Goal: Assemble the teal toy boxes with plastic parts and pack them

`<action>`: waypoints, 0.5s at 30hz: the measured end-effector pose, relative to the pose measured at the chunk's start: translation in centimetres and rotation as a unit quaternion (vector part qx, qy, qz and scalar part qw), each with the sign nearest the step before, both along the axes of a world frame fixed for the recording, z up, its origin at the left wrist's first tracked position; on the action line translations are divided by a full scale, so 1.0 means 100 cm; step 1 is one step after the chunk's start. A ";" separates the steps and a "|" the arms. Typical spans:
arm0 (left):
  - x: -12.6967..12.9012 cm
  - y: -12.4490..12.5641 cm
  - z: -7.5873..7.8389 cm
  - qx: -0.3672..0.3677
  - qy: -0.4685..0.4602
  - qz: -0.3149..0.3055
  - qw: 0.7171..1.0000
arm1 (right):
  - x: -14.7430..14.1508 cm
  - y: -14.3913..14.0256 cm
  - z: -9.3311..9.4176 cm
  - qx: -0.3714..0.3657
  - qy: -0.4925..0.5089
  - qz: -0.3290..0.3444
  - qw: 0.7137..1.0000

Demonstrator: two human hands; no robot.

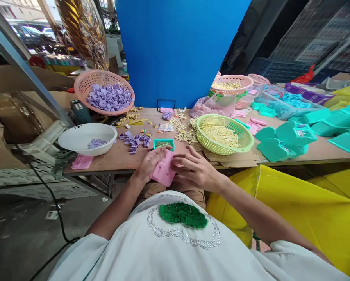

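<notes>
Just in front of the table edge, my left hand [149, 162] is closed on a flat pink plastic panel [163, 171] with small cutouts. My right hand [197, 169] has bent fingers at the panel's right edge, with the index finger raised; its thumb is hidden. Right behind the panel stands a small teal tray [163, 142] with pale yellow pieces in it. Small purple plastic parts [135, 141] lie loose to the left of the tray. On the right, a light green basket [206, 145] is full of thin pale yellow frames.
A white bowl [72, 138] and a pink basket [81, 88] on the left hold purple parts. Teal cases [283, 138] crowd the table's right side. A blue board [181, 50] rises behind the table [122, 162]. Yellow sheeting [304, 203] hangs at my right.
</notes>
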State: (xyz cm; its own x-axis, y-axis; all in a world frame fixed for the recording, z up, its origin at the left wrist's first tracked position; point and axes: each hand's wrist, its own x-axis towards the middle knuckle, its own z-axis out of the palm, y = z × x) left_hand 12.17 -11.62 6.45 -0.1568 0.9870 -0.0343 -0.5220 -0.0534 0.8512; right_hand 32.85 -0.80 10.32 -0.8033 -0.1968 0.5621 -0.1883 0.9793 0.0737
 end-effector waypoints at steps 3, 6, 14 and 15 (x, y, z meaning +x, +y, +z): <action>0.016 -0.010 -0.008 -0.008 -0.023 0.022 0.999 | 0.007 0.000 -0.017 0.004 0.023 -0.026 0.999; 0.028 -0.010 -0.013 -0.007 0.007 0.048 0.999 | 0.003 0.001 -0.023 -0.021 -0.023 -0.049 0.998; -0.013 0.022 -0.014 0.084 0.183 0.162 0.966 | -0.040 0.075 -0.020 -0.128 -0.029 -0.078 0.988; -0.022 0.026 -0.023 0.080 0.218 0.186 0.955 | -0.047 0.088 -0.026 -0.151 -0.032 -0.072 0.985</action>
